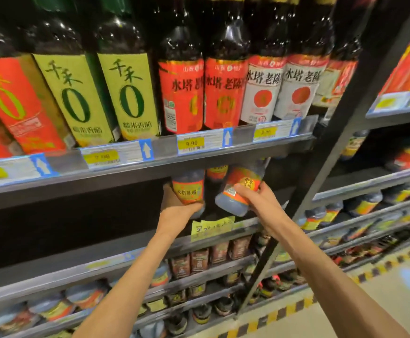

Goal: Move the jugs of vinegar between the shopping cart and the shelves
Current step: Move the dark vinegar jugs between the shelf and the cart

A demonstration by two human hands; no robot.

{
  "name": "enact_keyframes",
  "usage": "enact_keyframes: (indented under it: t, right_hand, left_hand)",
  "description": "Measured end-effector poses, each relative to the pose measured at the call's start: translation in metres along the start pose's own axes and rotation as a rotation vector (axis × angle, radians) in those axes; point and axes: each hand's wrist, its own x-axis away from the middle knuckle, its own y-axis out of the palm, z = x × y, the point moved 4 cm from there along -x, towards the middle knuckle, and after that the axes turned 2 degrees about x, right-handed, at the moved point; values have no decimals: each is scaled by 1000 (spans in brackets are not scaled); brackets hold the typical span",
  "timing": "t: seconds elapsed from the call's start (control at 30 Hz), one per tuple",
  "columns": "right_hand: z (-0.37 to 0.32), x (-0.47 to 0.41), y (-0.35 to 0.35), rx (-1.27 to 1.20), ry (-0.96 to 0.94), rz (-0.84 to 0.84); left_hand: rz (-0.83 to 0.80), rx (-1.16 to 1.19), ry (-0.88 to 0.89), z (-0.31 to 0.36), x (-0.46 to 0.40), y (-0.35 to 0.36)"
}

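Vinegar jugs labelled 水塔陈醋: one (pixel 189 192) is gripped by the left hand (pixel 177 209), another (pixel 239 189), tilted, by the right hand (pixel 257 200), fingers curled, beneath a 9.90 price tag (pixel 191 143).

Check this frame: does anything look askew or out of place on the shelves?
Only the jug gripped by the right hand: it leans left, being handled. The left hand holds another jug upright. No spills show.

Jugs in hands, centre frame: left jug (pixel 189 191) and right jug (pixel 240 191) look like smooth translucent plastic, dark liquid inside, glossy orange-red printed labels. Upper-shelf bottles (pixel 226 69): shiny dark plastic, bright highlights, slick labels. Shelf edge (pixel 150 164): grey brushed-looking metal, clear plastic price strip. Handwritten tag (pixel 211 228), lower centre: matt yellow paper. Black upright (pixel 345 118), right: matt painted metal.
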Motion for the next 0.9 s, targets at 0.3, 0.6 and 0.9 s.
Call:
enact_keyframes:
  t: [0.3,0.6,0.9]
  right_hand:
    - [6,-41,-13,131,-37,119]
    - [28,-61,-4,310,-102,-43]
    - [25,-75,7,459,-103,-192]
  left_hand:
    - [17,-39,110,-13,-26,35]
    - [71,-131,119,-12,-29,41]
    - [28,-271,49,-21,-24,38]
